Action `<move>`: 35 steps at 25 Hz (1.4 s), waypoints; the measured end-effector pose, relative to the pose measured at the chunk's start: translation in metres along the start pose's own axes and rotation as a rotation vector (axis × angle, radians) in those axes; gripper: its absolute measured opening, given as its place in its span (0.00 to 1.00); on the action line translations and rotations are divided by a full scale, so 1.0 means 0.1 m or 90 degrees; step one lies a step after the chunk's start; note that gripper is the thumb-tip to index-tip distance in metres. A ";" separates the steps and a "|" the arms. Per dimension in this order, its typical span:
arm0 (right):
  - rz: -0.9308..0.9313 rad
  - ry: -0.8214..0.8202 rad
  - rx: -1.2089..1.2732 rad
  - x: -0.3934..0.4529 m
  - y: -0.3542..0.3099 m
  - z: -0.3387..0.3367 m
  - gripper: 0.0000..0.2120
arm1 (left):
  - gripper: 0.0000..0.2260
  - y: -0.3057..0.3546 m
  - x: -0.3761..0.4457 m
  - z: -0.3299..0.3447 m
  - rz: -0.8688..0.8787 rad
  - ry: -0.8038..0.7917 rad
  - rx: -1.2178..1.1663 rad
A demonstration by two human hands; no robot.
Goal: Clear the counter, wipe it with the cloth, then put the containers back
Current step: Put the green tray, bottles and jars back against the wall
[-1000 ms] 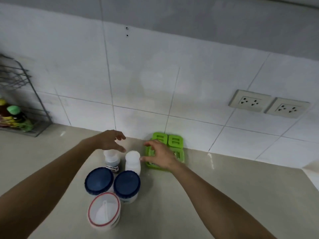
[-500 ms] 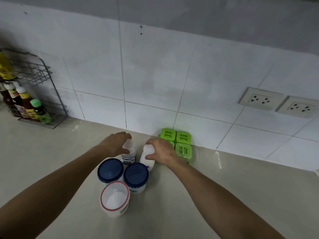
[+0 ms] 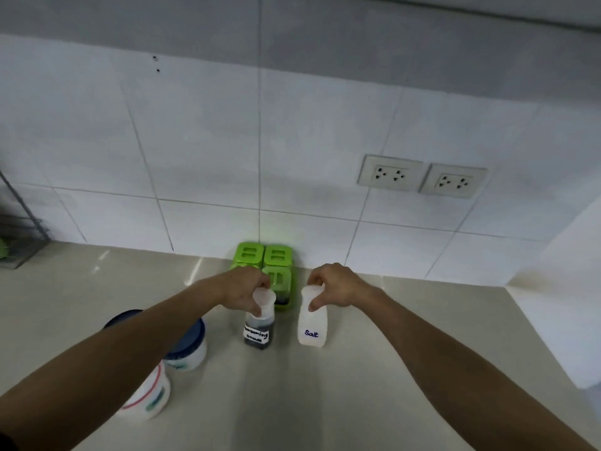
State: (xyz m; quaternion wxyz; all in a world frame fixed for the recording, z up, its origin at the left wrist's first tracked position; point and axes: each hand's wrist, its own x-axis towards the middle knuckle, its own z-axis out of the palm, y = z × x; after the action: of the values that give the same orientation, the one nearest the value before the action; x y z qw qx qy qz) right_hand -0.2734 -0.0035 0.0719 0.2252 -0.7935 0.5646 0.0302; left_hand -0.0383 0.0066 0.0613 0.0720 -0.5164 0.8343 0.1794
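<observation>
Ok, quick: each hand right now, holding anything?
Left hand: grips the seasoning sauce bottle near its top.
Right hand: grips the salt bottle.

Green spice rack [image 3: 264, 255], white salt bottle [image 3: 312, 327], blue-lidded tub [image 3: 190, 346]

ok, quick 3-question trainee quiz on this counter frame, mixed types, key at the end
1. True or false: the left hand grips the bottle labelled "Salt".
2. Multiple choice: what stands against the wall tiles behind both hands?
A. a kettle
B. a green set of lidded containers
C. a cutting board
3. Fill in: the right hand holds the salt bottle near its ____.

Key
1. False. The left hand grips the dark seasoning sauce bottle; the right hand holds the salt.
2. B
3. Top
</observation>
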 end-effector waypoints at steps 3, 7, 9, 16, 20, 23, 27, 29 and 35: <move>0.015 0.013 -0.016 -0.09 0.45 -0.24 0.27 | 0.25 0.42 0.33 -0.07 0.011 0.042 -0.038; 0.022 0.042 -0.059 0.00 0.88 -0.48 0.28 | 0.25 0.73 0.85 -0.20 0.001 0.095 -0.060; 0.029 0.057 -0.098 0.14 1.04 -0.54 0.30 | 0.26 0.78 1.13 -0.26 -0.016 0.115 -0.033; 0.021 0.093 -0.153 0.63 1.13 -0.51 0.30 | 0.26 0.60 1.69 -0.24 -0.112 0.146 0.000; 0.009 0.130 -0.148 0.83 1.02 -0.41 0.29 | 0.29 0.51 1.76 -0.16 -0.136 0.182 -0.040; 0.004 0.150 -0.136 0.93 0.96 -0.33 0.27 | 0.28 0.48 1.79 -0.11 -0.143 0.197 -0.048; -0.010 0.189 -0.129 0.91 0.95 -0.25 0.25 | 0.27 0.50 1.81 -0.06 -0.172 0.227 -0.032; -0.013 0.199 -0.130 0.90 0.95 -0.23 0.24 | 0.25 0.51 1.80 -0.02 -0.187 0.239 -0.026; -0.022 0.208 -0.202 0.88 0.94 -0.23 0.23 | 0.21 0.51 1.75 0.03 -0.191 0.266 0.037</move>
State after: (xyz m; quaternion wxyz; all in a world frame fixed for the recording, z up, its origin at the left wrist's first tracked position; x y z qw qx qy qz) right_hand -0.3322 -0.1149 0.0356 0.0042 -0.8229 0.5679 -0.0142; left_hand -0.1636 -0.1177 0.0169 -0.0616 -0.6582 0.7496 0.0321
